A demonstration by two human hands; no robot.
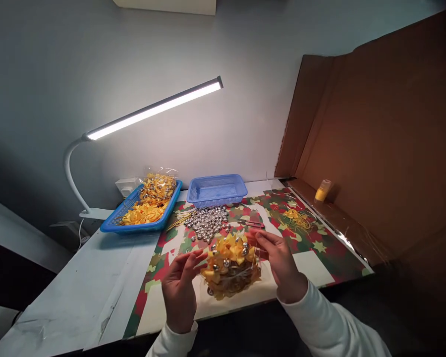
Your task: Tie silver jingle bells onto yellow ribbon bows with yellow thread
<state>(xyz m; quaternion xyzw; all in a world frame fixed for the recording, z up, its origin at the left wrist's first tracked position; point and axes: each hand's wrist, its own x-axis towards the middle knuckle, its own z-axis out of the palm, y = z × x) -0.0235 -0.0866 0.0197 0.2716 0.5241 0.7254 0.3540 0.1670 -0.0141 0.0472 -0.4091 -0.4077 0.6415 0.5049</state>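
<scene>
My left hand (pixel 179 287) was up at the left side of a heap of yellow bows with silver bells (pixel 230 267), fingers loosely curled and the fingertips (pixel 199 255) touching its edge. My right hand (pixel 280 260) was at the heap's right side, thumb and forefinger brought close together at the top of it — whether they pinched a single piece I could not tell. The heap lay between my two hands at the near edge of the table, on a sheet of red, green and gold star-patterned wrapping paper (pixel 312 248).

Just beyond the heap lay a loose pile of silver bells (pixel 207 222), with a few thin gold strands at its left side. Right of the bells lay small red-handled scissors (pixel 250 224), and farther right a tangle of gold thread (pixel 295 217).

At the far side of the table stood an empty-looking blue basket (pixel 216 189). To its left was a blue tray (pixel 126 224) heaped with more yellow bows and a clear bag of them — set partly on the bare white table (pixel 78 282). A white desk lamp (pixel 152 109) was lit above the tray. On the right, a brown cardboard screen (pixel 375 148) stood along the table's edge, with a small yellow bottle (pixel 322 191) at its foot.
</scene>
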